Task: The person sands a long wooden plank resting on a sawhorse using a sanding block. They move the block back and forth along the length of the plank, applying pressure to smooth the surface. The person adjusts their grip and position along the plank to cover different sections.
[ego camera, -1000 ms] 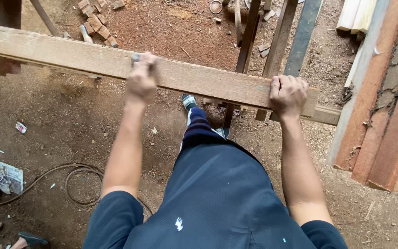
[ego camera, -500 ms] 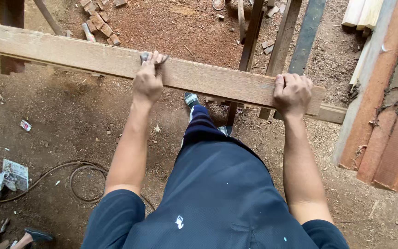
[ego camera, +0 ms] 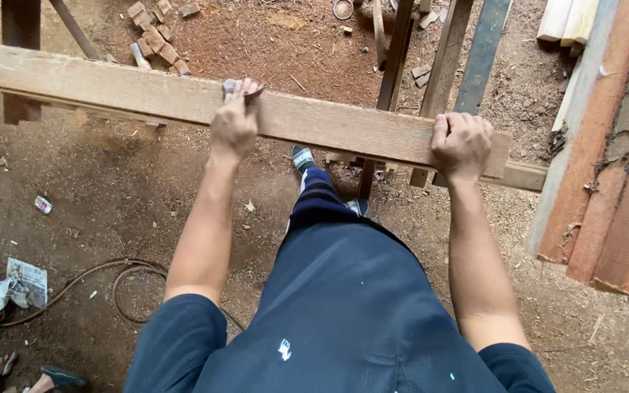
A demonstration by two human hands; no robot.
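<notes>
Since the earlier frame, little has shifted: both hands stay on the long wooden plank [ego camera: 329,124] lying across the sawdust floor [ego camera: 111,196]. From the head view, left hand [ego camera: 234,124] clenches a small grey tool [ego camera: 230,86] against the plank; right hand [ego camera: 462,145] grips its near end, fingers curled over the edge.

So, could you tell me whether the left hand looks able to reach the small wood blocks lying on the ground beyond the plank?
Probably not as things stand: the left hand rests on the plank, holding a small tool, and the wood blocks lie down on the ground beyond it, with the plank between.
</notes>
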